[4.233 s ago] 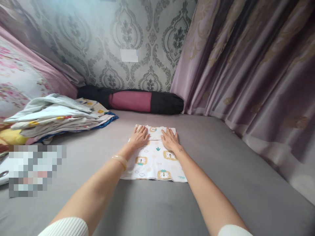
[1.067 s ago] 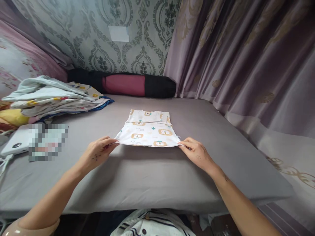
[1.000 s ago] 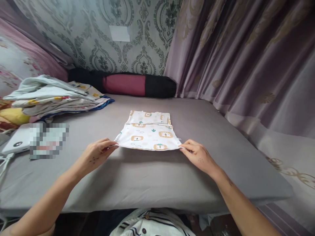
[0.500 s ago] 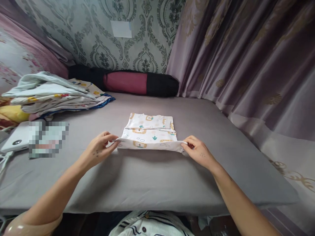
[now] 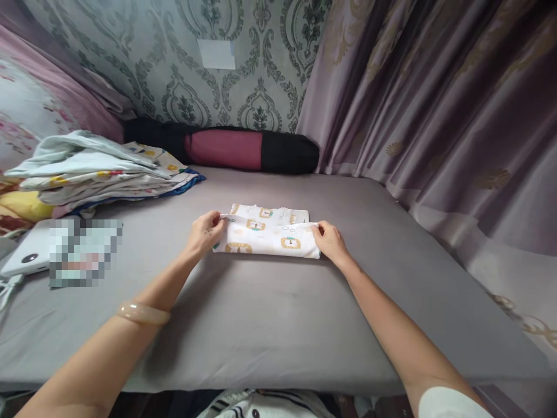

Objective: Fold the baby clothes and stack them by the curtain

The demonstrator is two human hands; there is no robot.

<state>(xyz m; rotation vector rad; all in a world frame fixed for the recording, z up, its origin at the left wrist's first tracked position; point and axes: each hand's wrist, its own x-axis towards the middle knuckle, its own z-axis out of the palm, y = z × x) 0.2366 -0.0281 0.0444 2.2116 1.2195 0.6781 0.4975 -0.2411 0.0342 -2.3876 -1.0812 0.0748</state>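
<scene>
A white garment point(image 5: 274, 237) printed with orange lion faces lies partly folded in the middle of the grey-covered surface. Its near part is turned up over the far part, which still shows behind the fold. My left hand point(image 5: 206, 233) pinches the left corner of the turned-over edge. At the opposite corner, my right hand point(image 5: 331, 241) grips the same edge between thumb and fingers. The garment's exact kind cannot be made out in its folded form.
On the left rises a pile of clothes point(image 5: 96, 168), with a white device point(image 5: 30, 255) and cable in front of it, beside a blurred flat item. A black and maroon bolster point(image 5: 224, 151) lies along the patterned wall. Purple curtains point(image 5: 413, 104) hang at the right.
Both hands have moved away from me and slightly inward, carrying the garment's near edge up and over. The folded piece is now shorter from front to back.
</scene>
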